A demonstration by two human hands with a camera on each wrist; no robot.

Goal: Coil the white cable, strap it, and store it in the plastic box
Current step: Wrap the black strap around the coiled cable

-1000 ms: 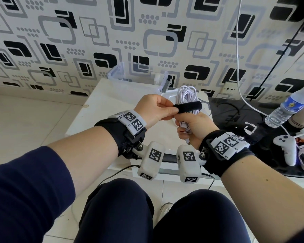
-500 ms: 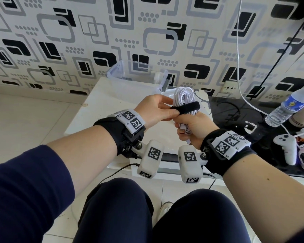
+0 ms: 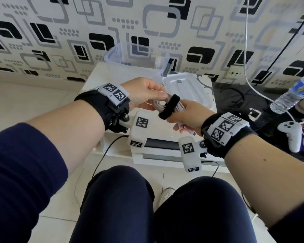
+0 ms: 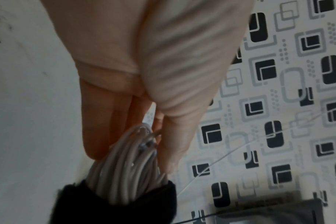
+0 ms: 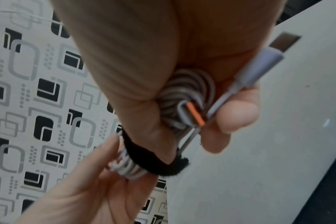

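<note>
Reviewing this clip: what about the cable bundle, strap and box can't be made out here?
- Strap closure: whether its end is fastened is hidden by the right hand in the head view and blurred in both wrist views.
- Cable far loop: covered by left hand fingers.
- Plastic box interior: its clear walls vanish against the patterned wallpaper.

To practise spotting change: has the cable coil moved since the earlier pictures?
Yes. The coil has tipped from upright to lying sideways and sits lower, toward the person, against the fixed lid.
</note>
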